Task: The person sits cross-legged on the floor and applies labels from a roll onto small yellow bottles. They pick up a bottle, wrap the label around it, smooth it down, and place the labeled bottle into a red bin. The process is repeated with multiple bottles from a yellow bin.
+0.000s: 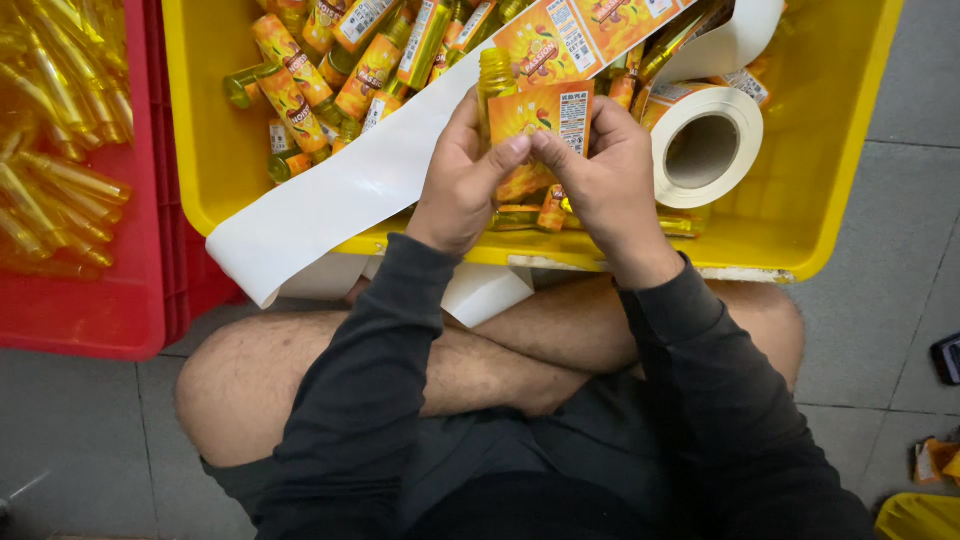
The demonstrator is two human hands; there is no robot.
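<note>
My left hand (pixel 463 172) and my right hand (pixel 598 170) together hold a small yellow bottle (pixel 494 75) upright over the front of a yellow crate (pixel 790 225). Both thumbs press an orange label (pixel 548 112) against the bottle's side. The bottle's lower part is hidden behind my fingers. A roll of labels (pixel 705 148) lies in the crate just right of my right hand. Its white backing strip (pixel 330 205) trails out over the crate's front rim to the left of my left hand.
Several labelled bottles (pixel 330 70) lie piled in the yellow crate's far left. A red crate (pixel 110 300) at the left holds several unlabelled yellow bottles (pixel 55 150). I sit cross-legged on a grey tiled floor (pixel 900 300). Small objects lie at the right edge.
</note>
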